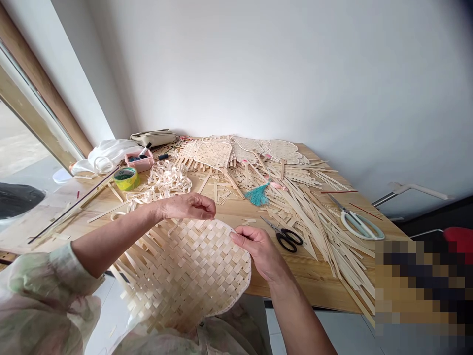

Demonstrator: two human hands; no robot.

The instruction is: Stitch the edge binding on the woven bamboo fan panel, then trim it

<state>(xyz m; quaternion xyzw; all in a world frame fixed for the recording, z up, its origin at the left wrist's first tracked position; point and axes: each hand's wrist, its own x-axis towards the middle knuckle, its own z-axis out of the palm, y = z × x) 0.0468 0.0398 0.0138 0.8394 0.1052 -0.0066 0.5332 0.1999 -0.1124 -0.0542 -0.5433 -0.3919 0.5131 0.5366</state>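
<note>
A woven fan of pale bamboo-like strips (pixel 199 268) leans at the table's front edge, over my lap. Its right and top edges carry a stitched white binding, while loose strip ends stick out along its left side. My right hand (pixel 258 249) pinches the bound rim at the upper right, thumb on the near face. Just above the fan's top edge, my left hand (pixel 194 204) is closed with its fingers curled inward. What those fingers hold, if anything, is hidden. A tangle of cream ribbon (pixel 168 180) lies on the table behind the left forearm.
Black-handled scissors (pixel 288 239) and white-handled scissors (pixel 362 224) lie to the right among long loose strips (pixel 306 207). Finished-looking fans (pixel 212 154) and a teal tassel (pixel 258 195) sit farther back. Yellow-green tape (pixel 126 178) and a pink box (pixel 139 160) stand left.
</note>
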